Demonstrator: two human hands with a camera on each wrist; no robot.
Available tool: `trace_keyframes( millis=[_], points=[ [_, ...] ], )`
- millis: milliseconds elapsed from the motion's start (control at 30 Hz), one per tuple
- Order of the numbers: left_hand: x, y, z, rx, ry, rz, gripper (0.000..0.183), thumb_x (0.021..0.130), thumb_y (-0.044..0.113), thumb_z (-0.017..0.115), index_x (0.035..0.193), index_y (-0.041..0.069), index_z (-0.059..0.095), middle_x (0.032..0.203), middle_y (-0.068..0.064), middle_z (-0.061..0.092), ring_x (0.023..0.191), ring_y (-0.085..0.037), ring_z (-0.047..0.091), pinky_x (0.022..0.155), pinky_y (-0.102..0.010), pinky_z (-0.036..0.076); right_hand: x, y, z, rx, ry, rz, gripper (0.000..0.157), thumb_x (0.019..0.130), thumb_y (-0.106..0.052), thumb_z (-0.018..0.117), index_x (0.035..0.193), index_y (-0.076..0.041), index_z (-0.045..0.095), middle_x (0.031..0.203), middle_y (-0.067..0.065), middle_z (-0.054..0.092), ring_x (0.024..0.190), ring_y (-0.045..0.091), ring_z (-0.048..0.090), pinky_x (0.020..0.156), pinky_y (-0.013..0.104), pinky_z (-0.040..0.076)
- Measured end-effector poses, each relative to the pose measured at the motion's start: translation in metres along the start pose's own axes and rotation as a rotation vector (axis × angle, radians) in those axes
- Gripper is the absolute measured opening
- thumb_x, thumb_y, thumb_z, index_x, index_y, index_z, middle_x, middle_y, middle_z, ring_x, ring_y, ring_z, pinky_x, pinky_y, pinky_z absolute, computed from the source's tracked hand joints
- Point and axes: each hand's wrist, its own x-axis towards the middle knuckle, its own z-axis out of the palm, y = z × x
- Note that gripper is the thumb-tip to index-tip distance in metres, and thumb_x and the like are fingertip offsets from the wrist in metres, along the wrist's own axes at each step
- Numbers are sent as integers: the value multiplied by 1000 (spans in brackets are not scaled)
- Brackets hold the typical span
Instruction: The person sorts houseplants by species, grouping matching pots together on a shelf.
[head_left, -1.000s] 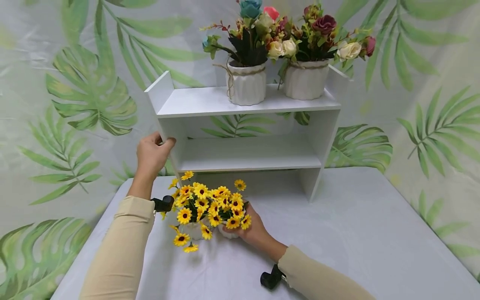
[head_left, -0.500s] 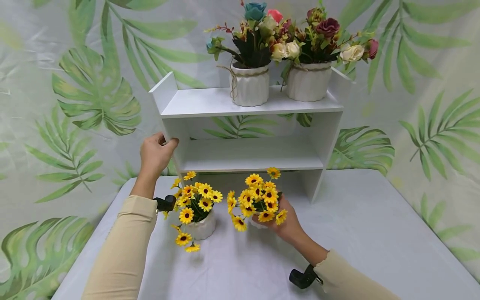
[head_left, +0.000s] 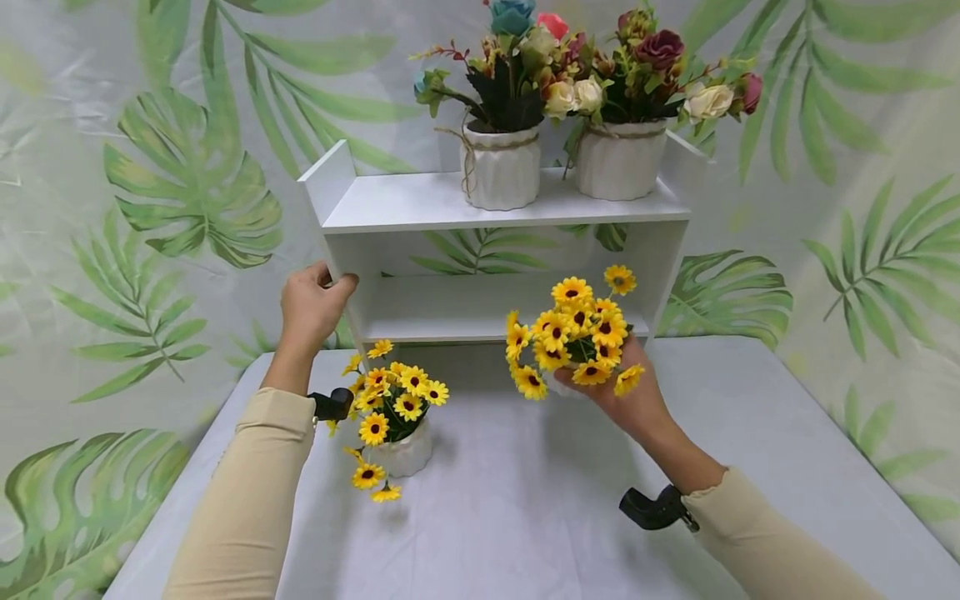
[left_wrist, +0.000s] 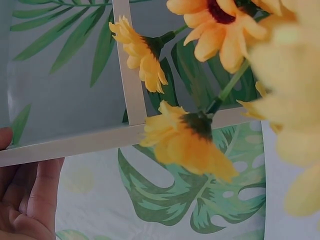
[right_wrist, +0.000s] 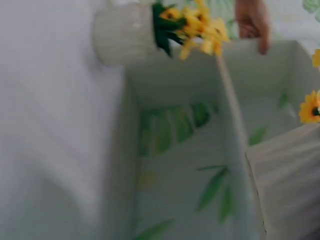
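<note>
My left hand [head_left: 309, 304] pinches the left side panel of a white shelf unit [head_left: 495, 310]; in the left wrist view its fingers lie behind the panel edge and the thumb tip in front. With my right hand [head_left: 636, 396] I hold a small white pot of yellow daisy-like flowers [head_left: 576, 325], raised before the right part of the middle shelf. The blossoms mostly hide that pot in the head view; its pale side [right_wrist: 287, 185] shows in the right wrist view. A matching flower pot [head_left: 405, 450] stands on the table, below my left hand.
On the top shelf [head_left: 397, 198] stand two white ribbed pots with mixed artificial roses, the left pot [head_left: 501, 171] and the right pot [head_left: 621, 162]. A white cloth covers the table [head_left: 495, 525]. Leaf-printed fabric [head_left: 195, 183] hangs behind.
My right hand has carried its flower pot from beside the other one to the right and up toward the middle shelf. My left hand keeps its hold on the panel.
</note>
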Motion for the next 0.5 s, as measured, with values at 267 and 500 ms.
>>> trace_keyframes(
  millis=[267, 500],
  points=[
    [2, 0, 1, 9, 3, 6, 43, 93, 32, 57, 123, 4, 68, 135, -17, 64, 126, -34, 59, 98, -51, 51, 23, -19, -24, -155, 56, 22, 68, 83, -22, 81, 141, -12, 47, 136, 4, 57, 125, 10, 52, 97, 8, 39],
    [2, 1, 0, -4, 6, 1, 42, 92, 31, 58, 123, 4, 68, 133, -18, 65, 124, -34, 60, 98, -50, 51, 46, -21, -29, -125, 78, 47, 67, 85, -19, 79, 143, -11, 45, 139, 4, 55, 127, 7, 50, 108, 23, 42]
  ],
)
